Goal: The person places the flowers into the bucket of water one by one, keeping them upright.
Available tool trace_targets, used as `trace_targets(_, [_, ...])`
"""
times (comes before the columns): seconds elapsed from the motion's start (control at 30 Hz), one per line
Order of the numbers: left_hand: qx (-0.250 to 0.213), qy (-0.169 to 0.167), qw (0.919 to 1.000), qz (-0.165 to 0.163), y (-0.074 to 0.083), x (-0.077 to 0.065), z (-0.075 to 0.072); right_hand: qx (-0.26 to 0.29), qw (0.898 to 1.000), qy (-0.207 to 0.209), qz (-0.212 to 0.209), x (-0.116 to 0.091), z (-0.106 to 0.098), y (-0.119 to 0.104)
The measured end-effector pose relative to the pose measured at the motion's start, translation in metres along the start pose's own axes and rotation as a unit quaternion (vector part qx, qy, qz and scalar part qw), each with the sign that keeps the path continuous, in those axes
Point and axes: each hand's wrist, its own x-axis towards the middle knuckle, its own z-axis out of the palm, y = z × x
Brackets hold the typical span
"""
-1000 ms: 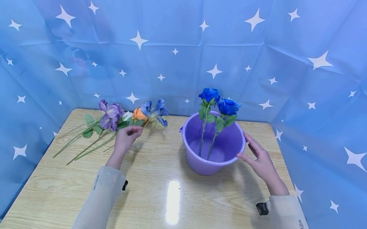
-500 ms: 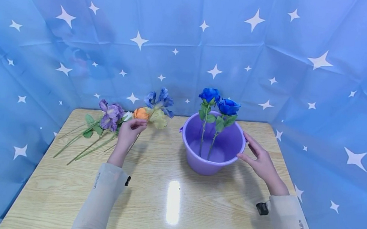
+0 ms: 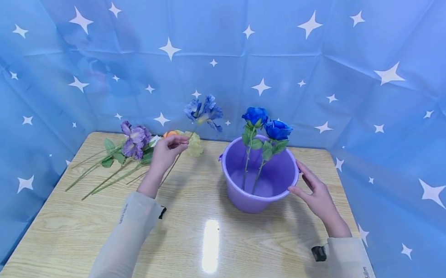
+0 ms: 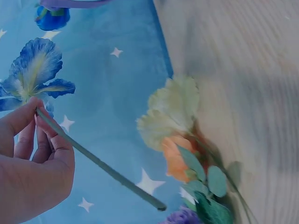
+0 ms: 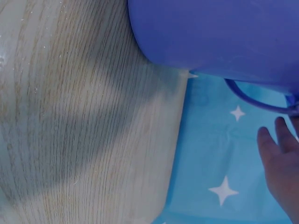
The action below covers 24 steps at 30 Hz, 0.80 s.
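Observation:
My left hand (image 3: 169, 150) pinches the thin green stem of a blue iris (image 4: 39, 70) between thumb and fingertips. In the head view the iris bloom (image 3: 204, 110) stands raised above the other flowers, its stem slanting down past the hand. My right hand (image 3: 315, 197) touches the rim of a purple bucket (image 3: 246, 201) at its right side, thumb and index finger spread apart along the rim. Two blue roses (image 3: 277, 130) stand in the bucket, their leafy stems leaning inside it. In the right wrist view several fingertips (image 5: 266, 140) show close to the bucket's handle (image 5: 254, 100).
On the wooden table (image 3: 179, 235), left of the bucket, lie a purple iris (image 3: 135, 142), an orange rose (image 4: 177, 158) and a pale yellow flower (image 4: 170, 109). Several green stems (image 3: 91, 172) reach toward the front left. A blue star-patterned curtain (image 3: 218, 33) surrounds the table.
My left hand has lifted the blue iris up and to the right, away from the other flowers, uncovering the pale yellow flower. My right hand and the bucket have stayed in place.

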Motion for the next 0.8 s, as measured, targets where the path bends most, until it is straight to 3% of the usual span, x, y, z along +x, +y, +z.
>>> trace_targets(0.8, [-0.054,-0.027,0.9963,0.06,0.06,0.008,0.034,0.003,1.0,0.002,0.003,0.0,-0.001,0.0])
